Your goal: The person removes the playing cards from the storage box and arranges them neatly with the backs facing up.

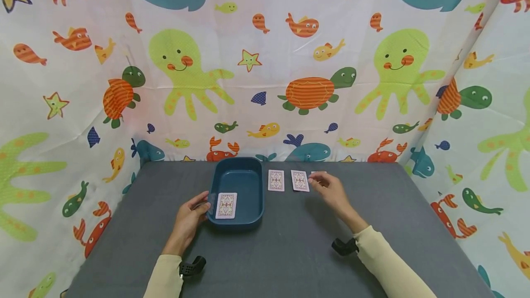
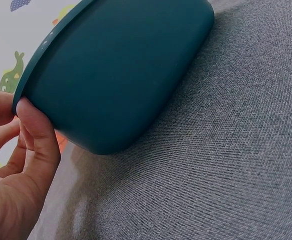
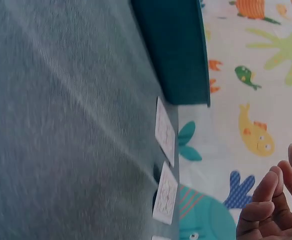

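A dark blue plastic tub [image 1: 238, 225] stands left of centre on the grey table, and a playing card [image 1: 226, 205] lies face down inside it. My left hand [image 1: 191, 217] pinches the tub's left rim; in the left wrist view the thumb [image 2: 35, 117] presses its outer wall. Right of the tub lie two face-down cards, one nearer the tub [image 1: 276, 180] and one slightly tilted [image 1: 300, 181]. Above a third card [image 1: 319, 173], mostly hidden, hovers my right hand [image 1: 331, 191]. Its fingers [image 3: 266, 187] are loosely bent, with nothing visible between them and the thumb.
Grey cloth covers the table [image 1: 285, 256]. A white curtain [image 1: 265, 100] printed with sea animals rises behind the table and along both sides. Each wrist wears a black band; the tub's walls stand higher than the flat cards.
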### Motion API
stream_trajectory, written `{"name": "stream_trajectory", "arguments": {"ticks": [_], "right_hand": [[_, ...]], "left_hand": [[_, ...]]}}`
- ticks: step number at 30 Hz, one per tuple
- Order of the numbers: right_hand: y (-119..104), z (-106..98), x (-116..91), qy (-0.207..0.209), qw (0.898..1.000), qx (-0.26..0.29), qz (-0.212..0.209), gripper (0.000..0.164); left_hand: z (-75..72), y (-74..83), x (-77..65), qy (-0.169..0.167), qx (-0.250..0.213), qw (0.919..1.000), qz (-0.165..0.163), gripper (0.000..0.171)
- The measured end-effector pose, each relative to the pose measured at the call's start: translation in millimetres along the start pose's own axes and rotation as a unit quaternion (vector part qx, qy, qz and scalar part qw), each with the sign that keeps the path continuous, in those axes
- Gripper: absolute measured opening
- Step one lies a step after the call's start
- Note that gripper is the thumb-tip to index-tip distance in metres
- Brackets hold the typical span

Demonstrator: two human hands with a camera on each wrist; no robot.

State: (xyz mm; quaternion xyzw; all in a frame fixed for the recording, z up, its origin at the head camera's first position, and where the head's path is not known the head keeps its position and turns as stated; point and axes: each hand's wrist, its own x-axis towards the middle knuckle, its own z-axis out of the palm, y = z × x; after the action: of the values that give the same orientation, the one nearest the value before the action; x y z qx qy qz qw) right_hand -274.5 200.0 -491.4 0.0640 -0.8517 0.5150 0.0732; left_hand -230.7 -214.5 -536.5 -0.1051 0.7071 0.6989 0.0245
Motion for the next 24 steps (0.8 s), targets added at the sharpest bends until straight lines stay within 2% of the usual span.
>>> {"name": "stream_trajectory", "arguments": {"ticks": [11, 19, 24], "right_hand": [[-14, 17, -11, -0.029, 0.999, 0.020, -0.024, 0.021], [-67, 20, -33, -0.064, 0.997, 0.026, -0.038, 0.020], [-79, 28, -38, -0.079, 0.995, 0.043, -0.044, 0.020]], "left_hand": [[-0.3, 1.5, -1.4, -0.001, 0.004, 1.0000, -0.002, 0.045], [-0.7, 1.6, -2.3, 0.002, 0.009, 1.0000, -0.002, 0.045], [-0.5, 1.5, -2.2, 0.003, 0.011, 0.9999, -0.002, 0.046]]}}
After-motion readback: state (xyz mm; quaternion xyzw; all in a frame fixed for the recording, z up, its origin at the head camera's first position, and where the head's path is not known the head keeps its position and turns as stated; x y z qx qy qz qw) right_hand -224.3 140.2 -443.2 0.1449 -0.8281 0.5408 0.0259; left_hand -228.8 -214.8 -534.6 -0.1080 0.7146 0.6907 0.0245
